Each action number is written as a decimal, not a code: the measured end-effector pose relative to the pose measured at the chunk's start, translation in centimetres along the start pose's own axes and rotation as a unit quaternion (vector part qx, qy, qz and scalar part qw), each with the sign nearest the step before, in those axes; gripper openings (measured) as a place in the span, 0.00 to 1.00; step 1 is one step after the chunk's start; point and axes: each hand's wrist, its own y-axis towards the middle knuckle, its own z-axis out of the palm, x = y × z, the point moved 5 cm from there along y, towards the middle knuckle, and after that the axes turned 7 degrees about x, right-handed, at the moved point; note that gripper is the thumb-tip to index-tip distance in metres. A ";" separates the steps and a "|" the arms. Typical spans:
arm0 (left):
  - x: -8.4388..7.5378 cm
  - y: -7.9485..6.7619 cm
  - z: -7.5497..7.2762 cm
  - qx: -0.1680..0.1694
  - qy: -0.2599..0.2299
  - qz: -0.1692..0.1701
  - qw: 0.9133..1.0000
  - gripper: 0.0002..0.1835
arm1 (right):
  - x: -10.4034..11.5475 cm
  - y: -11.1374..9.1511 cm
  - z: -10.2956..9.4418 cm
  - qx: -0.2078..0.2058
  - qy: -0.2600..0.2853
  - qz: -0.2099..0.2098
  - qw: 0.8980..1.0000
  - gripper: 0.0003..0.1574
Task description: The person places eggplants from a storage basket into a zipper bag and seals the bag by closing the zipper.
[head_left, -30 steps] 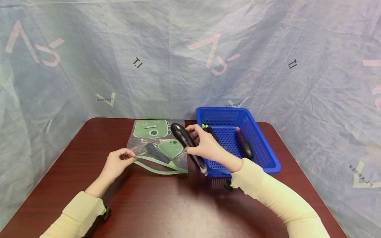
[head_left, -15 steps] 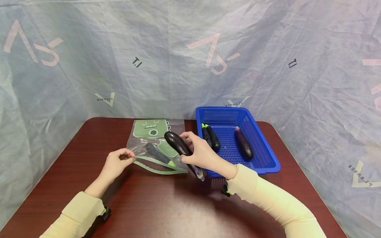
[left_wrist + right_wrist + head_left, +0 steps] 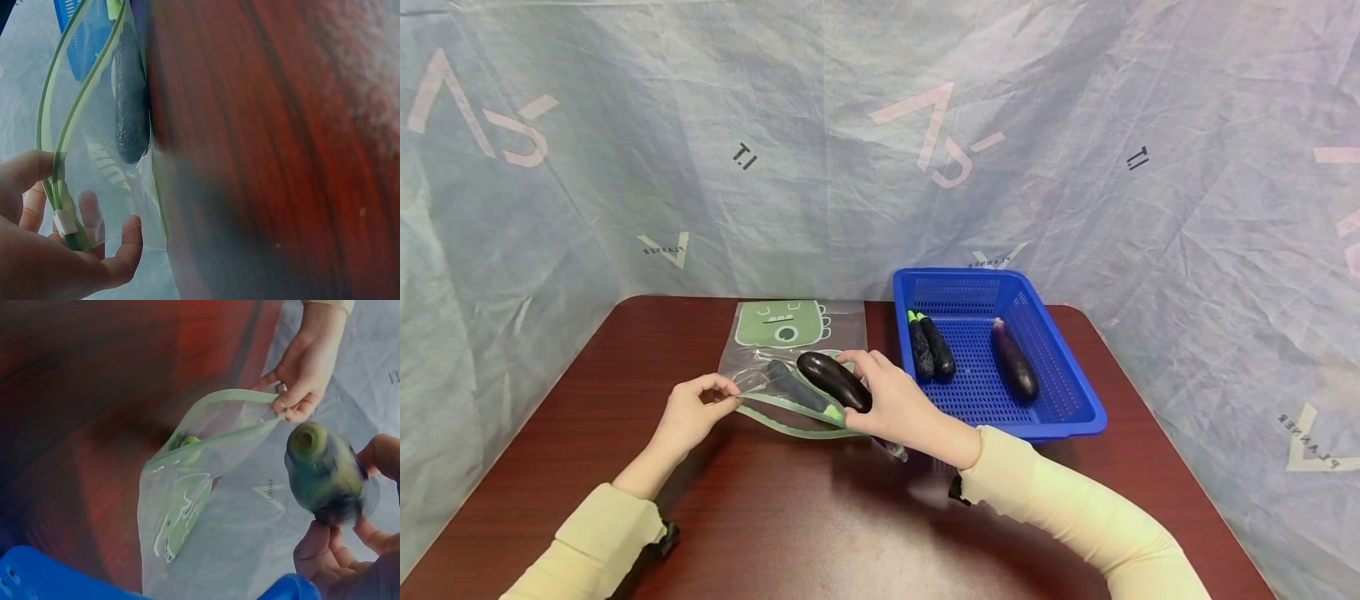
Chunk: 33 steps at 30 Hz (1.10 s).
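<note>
My left hand (image 3: 696, 417) pinches the corner of a clear zip bag (image 3: 782, 327) with green cartoon prints, beside its white slider (image 3: 64, 222). The bag lies on the table with its green-edged mouth gaping toward me. Inside it lies a dark, rough-skinned, zucchini-like vegetable (image 3: 131, 94), its light green stem near the mouth. My right hand (image 3: 906, 408) grips a glossy dark purple eggplant (image 3: 833, 381) between thumb and fingers. The eggplant is over the bag's right part, tilted, rounded end toward the far left. Its stem end (image 3: 309, 442) faces the right wrist camera.
A blue perforated basket (image 3: 1084, 408) stands to the right of the bag. It holds another eggplant (image 3: 1015, 362) and two dark zucchini-like vegetables (image 3: 937, 350) with green stems. A printed grey cloth (image 3: 827, 208) hangs behind the brown table (image 3: 760, 533).
My right hand has moved left and toward me with the eggplant, from beside the basket to over the bag's mouth. The left hand has stayed on the bag's corner.
</note>
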 end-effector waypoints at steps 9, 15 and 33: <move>0.1 0.0 0.1 0.000 -0.003 -0.001 1.000 0.05 | 0.3 -0.4 1.6 -0.002 -0.057 -0.021 0.998 0.38; 0.2 -0.1 0.1 -0.003 -0.001 -0.001 1.000 0.04 | 0.6 -0.8 2.7 -0.015 -0.117 -0.052 0.992 0.37; 0.5 -0.1 0.2 -0.001 -0.003 -0.004 1.000 0.05 | 2.2 -1.7 4.4 -0.081 -0.271 -0.164 0.945 0.33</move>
